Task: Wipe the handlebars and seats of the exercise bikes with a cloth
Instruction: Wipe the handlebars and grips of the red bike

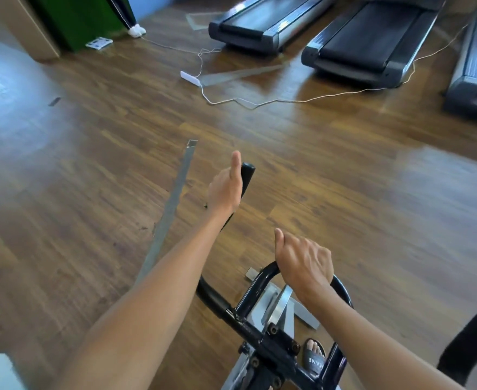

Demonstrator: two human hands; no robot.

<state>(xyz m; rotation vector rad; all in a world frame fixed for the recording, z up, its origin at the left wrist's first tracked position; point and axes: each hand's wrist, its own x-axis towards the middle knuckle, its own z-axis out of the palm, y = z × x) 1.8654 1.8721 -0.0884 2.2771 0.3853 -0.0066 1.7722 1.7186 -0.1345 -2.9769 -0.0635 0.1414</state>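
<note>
Left hand [226, 190] and right hand [302, 263] are bare, foot in black lettered sandal [314, 359].

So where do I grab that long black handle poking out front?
Take the black handle around its middle, just below the rounded tip, coming from its left side, as the left hand does. It is a thin bar pointing away from you, so fingers wrap across it.

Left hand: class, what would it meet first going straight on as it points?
The way looks free: beyond the left hand and the handlebar grip beside it lies only wooden floor, though depth is unclear.
</note>
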